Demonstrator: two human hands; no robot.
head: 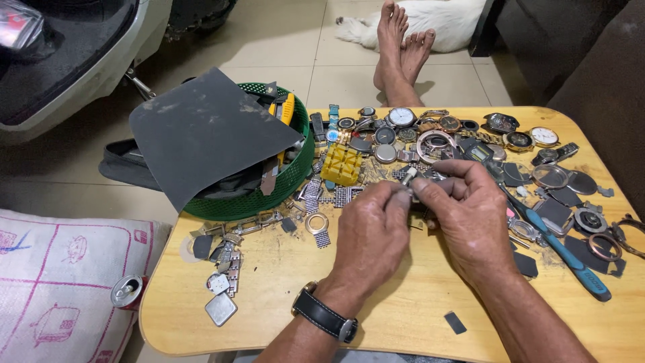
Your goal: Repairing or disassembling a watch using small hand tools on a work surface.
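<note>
Beside the pale wooden table (403,329): a green mesh basket (269,195) under dark grey sandpaper (201,128), a yellow plastic watch holder (341,165), a blue-handled tool (571,259), a black wrist strap (326,316), and a white pink-patterned cushion (60,282).

Single head-worn camera, above and just behind the hands, tilted steeply down and forward. Close range: the wooden table (403,316) fills most of the frame, its near edge cut by the bottom border. Far edge of the view reaches tiled floor (282,40) beyond the table. Forearms enter from bottom centre. No second view, so nothing is shared.
</note>
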